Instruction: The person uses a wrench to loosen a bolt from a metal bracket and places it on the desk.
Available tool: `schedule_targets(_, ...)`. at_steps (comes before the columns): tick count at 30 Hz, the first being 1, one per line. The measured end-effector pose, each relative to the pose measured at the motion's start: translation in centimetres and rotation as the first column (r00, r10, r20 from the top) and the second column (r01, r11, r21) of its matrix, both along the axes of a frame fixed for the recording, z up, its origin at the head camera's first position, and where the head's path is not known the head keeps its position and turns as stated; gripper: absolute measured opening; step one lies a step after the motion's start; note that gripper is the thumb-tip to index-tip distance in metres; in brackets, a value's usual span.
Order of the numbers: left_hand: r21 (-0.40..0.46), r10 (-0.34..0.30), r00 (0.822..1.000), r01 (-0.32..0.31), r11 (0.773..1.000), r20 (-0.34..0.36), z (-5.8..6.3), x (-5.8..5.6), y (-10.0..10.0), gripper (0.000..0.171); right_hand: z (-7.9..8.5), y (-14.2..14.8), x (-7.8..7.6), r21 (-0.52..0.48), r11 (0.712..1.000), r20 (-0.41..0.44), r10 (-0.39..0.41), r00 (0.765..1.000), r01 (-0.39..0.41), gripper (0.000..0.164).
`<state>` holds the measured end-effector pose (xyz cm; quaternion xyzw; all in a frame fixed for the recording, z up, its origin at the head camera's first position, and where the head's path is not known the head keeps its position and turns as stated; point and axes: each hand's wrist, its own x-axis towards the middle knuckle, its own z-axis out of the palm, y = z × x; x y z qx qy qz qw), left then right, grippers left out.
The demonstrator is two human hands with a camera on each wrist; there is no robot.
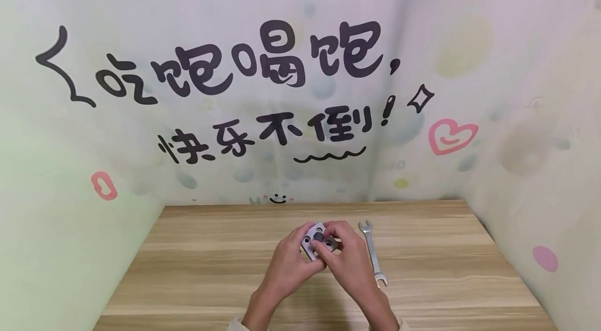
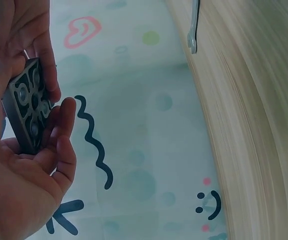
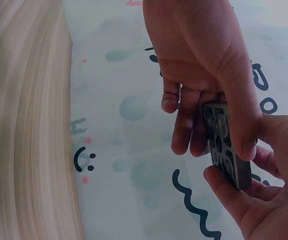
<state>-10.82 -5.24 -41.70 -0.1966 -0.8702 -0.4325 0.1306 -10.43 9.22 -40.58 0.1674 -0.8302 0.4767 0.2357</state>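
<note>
A square grey metal plate (image 1: 310,251) with several round holes is held up above the table. My left hand (image 1: 287,263) grips it by its left and lower edges. A dark bolt (image 1: 319,237) stands at the plate's face in the head view, and my right hand (image 1: 351,262) pinches it between thumb and forefinger. In the left wrist view, the plate's underside (image 2: 34,102) shows dark curved recesses around round holes. In the right wrist view, the same plate (image 3: 227,155) sits between both hands, the right thumb lying along its edge.
An open-ended wrench (image 1: 372,252) with two jaw ends lies on the wood-grain table (image 1: 202,263), right of my right hand. Behind the table rises a pale wall (image 1: 225,2) with black lettering and coloured drawings; side walls stand left and right.
</note>
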Motion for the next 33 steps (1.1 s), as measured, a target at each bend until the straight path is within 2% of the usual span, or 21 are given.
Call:
schedule_targets(3, 0.001, -0.001, 1.000, 0.001, 1.000, -0.013, 0.00, 0.01, 0.07, 0.057, -0.11, 0.00, 0.00, -0.019, 1.000, -0.005, -0.009, 1.000, 0.009, 0.020)
schedule_targets(10, 0.007, -0.010, 1.000, 0.010, 1.000, 0.018, 0.13, -0.06, 0.10, 0.057, 0.06, 0.17, 0.08, -0.015, 1.000, 0.004, -0.012, 1.000, 0.012, 0.018)
schedule_targets(20, 0.007, -0.015, 1.000, 0.015, 1.000, -0.025, 0.13, -0.12, 0.24, 0.058, 0.05, 0.44, 0.01, 0.017, 1.000, -0.035, -0.002, 0.999, 0.003, 0.020)
schedule_targets(33, 0.005, -0.010, 1.000, 0.011, 1.000, -0.025, 0.33, -0.07, 0.09, 0.057, 0.45, 0.29, 0.18, 0.013, 0.999, 0.015, 0.041, 0.999, -0.041, 0.022)
